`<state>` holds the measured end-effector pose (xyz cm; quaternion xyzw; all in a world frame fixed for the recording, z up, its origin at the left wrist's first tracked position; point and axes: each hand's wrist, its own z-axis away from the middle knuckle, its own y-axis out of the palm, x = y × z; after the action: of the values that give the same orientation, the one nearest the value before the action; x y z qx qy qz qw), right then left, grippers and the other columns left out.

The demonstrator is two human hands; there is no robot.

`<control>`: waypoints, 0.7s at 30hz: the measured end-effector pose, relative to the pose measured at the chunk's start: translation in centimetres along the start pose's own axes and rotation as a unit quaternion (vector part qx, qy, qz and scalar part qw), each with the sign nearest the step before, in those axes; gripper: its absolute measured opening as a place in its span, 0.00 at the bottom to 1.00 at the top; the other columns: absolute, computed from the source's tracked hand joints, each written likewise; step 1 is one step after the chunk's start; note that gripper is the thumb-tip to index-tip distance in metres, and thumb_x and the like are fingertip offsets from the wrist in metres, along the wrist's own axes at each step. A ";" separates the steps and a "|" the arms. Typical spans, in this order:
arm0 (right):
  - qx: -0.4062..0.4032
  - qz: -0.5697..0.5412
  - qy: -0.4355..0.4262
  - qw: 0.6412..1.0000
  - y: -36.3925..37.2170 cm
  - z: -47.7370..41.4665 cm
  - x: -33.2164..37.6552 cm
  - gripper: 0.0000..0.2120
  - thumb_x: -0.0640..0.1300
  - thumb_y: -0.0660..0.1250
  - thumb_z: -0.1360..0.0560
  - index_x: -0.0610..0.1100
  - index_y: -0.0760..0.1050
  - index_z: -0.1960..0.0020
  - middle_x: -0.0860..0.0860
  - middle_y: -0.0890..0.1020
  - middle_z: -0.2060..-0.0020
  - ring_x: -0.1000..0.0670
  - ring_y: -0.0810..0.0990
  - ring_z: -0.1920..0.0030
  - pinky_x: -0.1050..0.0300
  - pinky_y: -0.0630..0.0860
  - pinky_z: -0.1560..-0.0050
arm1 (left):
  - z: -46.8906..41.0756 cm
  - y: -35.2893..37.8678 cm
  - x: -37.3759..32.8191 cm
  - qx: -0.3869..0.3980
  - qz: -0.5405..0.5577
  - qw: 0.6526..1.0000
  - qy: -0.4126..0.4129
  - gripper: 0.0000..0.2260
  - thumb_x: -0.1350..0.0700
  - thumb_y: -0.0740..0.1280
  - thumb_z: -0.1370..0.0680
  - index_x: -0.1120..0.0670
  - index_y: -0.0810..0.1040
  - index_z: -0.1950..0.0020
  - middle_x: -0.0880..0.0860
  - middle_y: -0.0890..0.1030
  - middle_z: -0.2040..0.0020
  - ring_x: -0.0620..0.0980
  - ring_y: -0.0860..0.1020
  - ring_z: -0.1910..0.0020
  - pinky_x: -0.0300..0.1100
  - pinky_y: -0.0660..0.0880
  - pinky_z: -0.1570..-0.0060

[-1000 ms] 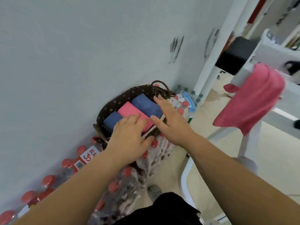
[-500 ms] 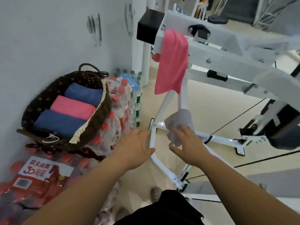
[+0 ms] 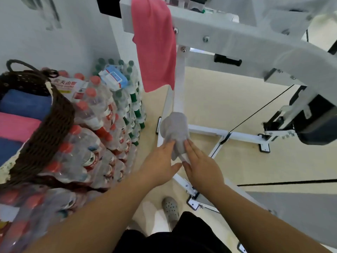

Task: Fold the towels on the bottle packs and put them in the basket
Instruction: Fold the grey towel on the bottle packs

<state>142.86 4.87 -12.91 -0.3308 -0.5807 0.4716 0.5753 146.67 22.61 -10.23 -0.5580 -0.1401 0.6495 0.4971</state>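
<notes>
The left hand (image 3: pixel 160 167) and right hand (image 3: pixel 202 167) have swung from the wicker basket (image 3: pixel 45 136) to a grey towel (image 3: pixel 175 128) draped low on the white metal frame (image 3: pixel 228 35). Left of the frame, bottle packs (image 3: pixel 94 143) carry the basket of folded towels (image 3: pixel 25 105). A hanging pink towel (image 3: pixel 155 52) covers the frame's top beam. Both hands lay straight fingers against the grey towel.
</notes>
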 end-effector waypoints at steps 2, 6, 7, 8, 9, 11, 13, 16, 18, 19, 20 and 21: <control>-0.033 -0.025 0.007 0.999 0.2 0.1 -0.1 0.29 0.57 0.53 0.19 0.46 0.61 0.21 0.50 0.68 0.25 0.46 0.76 0.33 0.50 0.78 0.42 | -1.0 0.8 -0.9 -0.067 0.040 0.997 -0.015 0.24 0.48 0.69 0.23 0.54 0.67 0.31 0.54 0.76 0.36 0.54 0.76 0.39 0.49 0.74 0.42; -0.090 -0.041 -0.022 0.995 1.0 0.1 -0.9 0.25 0.51 0.62 0.23 0.41 0.72 0.29 0.46 0.78 0.34 0.44 0.78 0.38 0.46 0.78 0.41 | -1.4 1.7 -1.5 -0.129 0.058 0.990 -0.025 0.24 0.49 0.71 0.26 0.55 0.71 0.33 0.53 0.77 0.40 0.53 0.77 0.43 0.48 0.75 0.45; -0.101 -0.038 -0.028 0.994 1.1 0.1 -1.1 0.25 0.50 0.64 0.24 0.40 0.73 0.30 0.46 0.79 0.35 0.44 0.78 0.39 0.44 0.77 0.42 | -1.2 1.8 -1.6 -0.134 0.062 0.989 -0.022 0.25 0.50 0.72 0.27 0.55 0.71 0.33 0.53 0.77 0.39 0.53 0.76 0.43 0.46 0.74 0.44; -0.111 -0.034 -0.032 0.993 1.2 0.1 -1.3 0.25 0.50 0.66 0.25 0.40 0.74 0.31 0.46 0.80 0.36 0.43 0.78 0.39 0.44 0.77 0.43 | -1.1 2.0 -1.6 -0.138 0.065 0.988 -0.018 0.26 0.52 0.72 0.27 0.56 0.71 0.32 0.54 0.77 0.39 0.54 0.76 0.42 0.45 0.73 0.43; -0.119 -0.029 -0.034 0.992 1.2 0.1 -1.5 0.25 0.50 0.67 0.26 0.40 0.75 0.32 0.47 0.81 0.37 0.43 0.78 0.40 0.43 0.77 0.44 | -0.9 2.2 -1.6 -0.140 0.065 0.988 -0.015 0.26 0.54 0.73 0.28 0.56 0.71 0.31 0.54 0.77 0.39 0.54 0.76 0.42 0.45 0.72 0.43; -0.129 -0.022 -0.033 0.991 1.3 0.1 -1.6 0.25 0.51 0.68 0.26 0.41 0.76 0.33 0.48 0.82 0.38 0.43 0.78 0.41 0.43 0.77 0.44 | -0.8 2.6 -1.5 -0.141 0.059 0.988 -0.015 0.25 0.58 0.73 0.28 0.55 0.73 0.31 0.54 0.78 0.40 0.54 0.77 0.42 0.46 0.74 0.42; -0.140 -0.020 -0.033 0.989 1.4 0.1 -1.7 0.25 0.52 0.69 0.26 0.41 0.77 0.33 0.48 0.82 0.39 0.44 0.78 0.42 0.44 0.77 0.44 | -1.0 3.0 -1.4 -0.154 0.058 0.986 -0.018 0.22 0.60 0.72 0.27 0.54 0.75 0.34 0.54 0.80 0.43 0.54 0.79 0.46 0.49 0.76 0.46; -0.151 -0.019 -0.036 0.988 1.6 0.1 -1.8 0.25 0.51 0.69 0.26 0.41 0.77 0.33 0.48 0.82 0.39 0.43 0.78 0.43 0.43 0.77 0.44 | -1.4 3.5 -1.4 -0.199 0.059 0.978 -0.006 0.13 0.64 0.69 0.26 0.57 0.78 0.43 0.56 0.81 0.53 0.57 0.79 0.55 0.53 0.78 0.55; -0.156 -0.018 -0.040 0.987 1.6 0.2 -1.7 0.25 0.52 0.67 0.26 0.40 0.77 0.34 0.48 0.82 0.39 0.43 0.78 0.43 0.43 0.77 0.45 | -1.6 3.5 -1.4 -0.218 0.055 0.974 -0.006 0.09 0.65 0.66 0.26 0.57 0.78 0.47 0.57 0.81 0.58 0.58 0.78 0.60 0.55 0.78 0.60; -0.158 -0.017 -0.041 0.986 1.6 0.3 -1.7 0.25 0.53 0.67 0.26 0.40 0.77 0.34 0.47 0.82 0.39 0.43 0.78 0.43 0.44 0.77 0.44 | -1.6 3.5 -1.3 -0.225 0.052 0.973 -0.008 0.08 0.66 0.66 0.26 0.57 0.78 0.49 0.56 0.81 0.60 0.58 0.78 0.62 0.55 0.77 0.62; -0.161 -0.016 -0.043 0.986 1.5 0.3 -1.6 0.24 0.54 0.66 0.25 0.40 0.77 0.34 0.47 0.82 0.39 0.43 0.78 0.43 0.44 0.77 0.43 | -1.6 3.4 -1.2 -0.231 0.047 0.972 -0.006 0.08 0.66 0.66 0.26 0.56 0.78 0.50 0.56 0.81 0.61 0.58 0.78 0.63 0.54 0.77 0.63; -0.166 -0.017 -0.045 0.985 1.5 0.3 -1.5 0.24 0.54 0.66 0.25 0.40 0.78 0.35 0.47 0.82 0.40 0.43 0.78 0.43 0.45 0.76 0.43 | -1.4 3.2 -1.1 -0.236 0.042 0.971 -0.001 0.08 0.66 0.66 0.26 0.56 0.78 0.50 0.56 0.81 0.61 0.58 0.78 0.63 0.54 0.77 0.64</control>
<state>142.56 3.90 -14.81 -0.3902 -0.6818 0.3726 0.4939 146.21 19.70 -12.48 -0.6640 -0.2669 0.6190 0.3236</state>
